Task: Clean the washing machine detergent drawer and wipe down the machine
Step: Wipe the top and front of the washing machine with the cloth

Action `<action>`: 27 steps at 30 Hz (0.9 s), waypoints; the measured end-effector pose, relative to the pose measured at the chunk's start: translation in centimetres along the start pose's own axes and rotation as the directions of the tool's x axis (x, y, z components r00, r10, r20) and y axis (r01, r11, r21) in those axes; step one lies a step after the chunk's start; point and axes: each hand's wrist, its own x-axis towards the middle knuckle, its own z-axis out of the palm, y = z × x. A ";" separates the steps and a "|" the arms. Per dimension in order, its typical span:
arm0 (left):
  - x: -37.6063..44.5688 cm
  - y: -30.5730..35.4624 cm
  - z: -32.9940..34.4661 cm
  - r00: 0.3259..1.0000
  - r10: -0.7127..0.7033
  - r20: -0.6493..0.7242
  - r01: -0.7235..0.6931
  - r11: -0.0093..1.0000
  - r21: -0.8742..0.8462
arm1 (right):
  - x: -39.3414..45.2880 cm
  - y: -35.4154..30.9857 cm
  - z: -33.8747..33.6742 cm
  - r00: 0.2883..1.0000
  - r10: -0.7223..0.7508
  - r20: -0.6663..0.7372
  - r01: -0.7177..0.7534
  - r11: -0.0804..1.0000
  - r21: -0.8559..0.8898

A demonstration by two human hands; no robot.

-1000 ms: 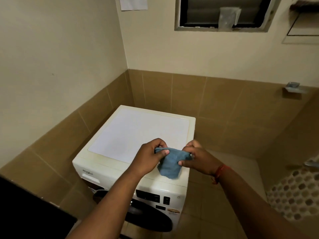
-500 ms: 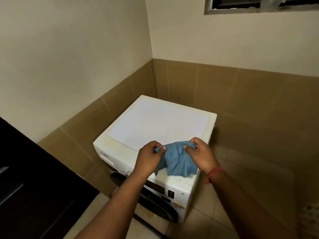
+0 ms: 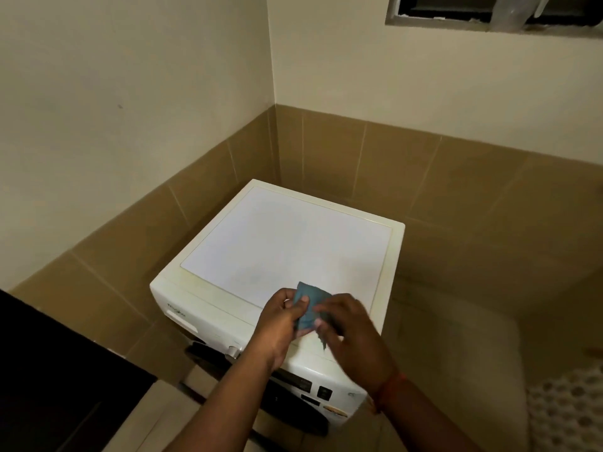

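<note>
- Left hand (image 3: 283, 321) and right hand (image 3: 350, 334) meet over the front edge of the washer (image 3: 293, 243), both pinching one small blue cloth (image 3: 308, 308) that is bunched between them. Left thumb lies across the cloth; right fingers are blurred, yet they curl round its right side.
- Washer: a white front-loader set in a tiled corner, its flat top bare and pale. The cloth sits just above the front right part of that top; whether it touches cannot be told.
- Risk, largest first: the washer top has a faint smudge near the hands, and a bunched cloth would likely smear it rather than lift it.
- Risk: the drawer (image 3: 182, 321), on the front panel at upper left, looks closed. Wiping the top first may leave drips to redo once the drawer comes out.
- Risk: the cloth hangs loosely from the right hand, so a slack pinch could drop it to the floor.
- Around: a dark cabinet (image 3: 58, 380) stands close on the left and may crowd the drawer side.
- Around: brown wall tiles (image 3: 424, 177) hug the back and left of the washer, leaving little reach behind it.
- Around: a window (image 3: 489, 14) sits high on the far wall.
- Around: a knob (image 3: 233, 351) and dark control panel (image 3: 295, 384) lie below the hands, easy to bump.
</note>
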 end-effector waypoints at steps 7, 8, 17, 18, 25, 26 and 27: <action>1.3 -1.6 -1.4 0.961 -0.116 0.250 0.149 0.981 -0.121 | 0.8 6.1 -1.4 0.628 0.485 0.609 -0.731 0.096 0.676; 1.5 -1.9 -1.9 0.961 -0.163 0.224 0.174 0.984 -0.030 | 0.9 6.5 -1.5 0.622 0.506 0.597 -0.747 0.157 0.646; 2.1 -3.6 -5.1 0.931 -0.362 -0.052 0.280 0.615 0.737 | 4.6 6.7 1.0 0.887 0.392 0.244 -0.260 0.860 -0.439; 2.5 -3.4 -5.7 0.972 -0.217 -0.088 0.199 0.567 0.799 | 3.9 6.2 1.8 0.913 0.308 0.267 -0.184 0.896 -0.405; 3.7 -5.7 -7.8 0.831 0.547 -0.101 -0.051 0.256 0.965 | 0.1 9.2 7.2 0.789 -0.042 0.613 0.429 0.752 -0.501; 3.9 -6.3 -7.9 0.806 0.583 -0.102 -0.025 0.206 0.978 | 0.4 9.7 7.6 0.780 -0.070 0.622 0.458 0.741 -0.491; 4.0 -6.8 -7.7 0.789 0.600 -0.137 0.028 0.187 0.982 | 0.9 10.3 7.9 0.768 -0.105 0.631 0.490 0.731 -0.475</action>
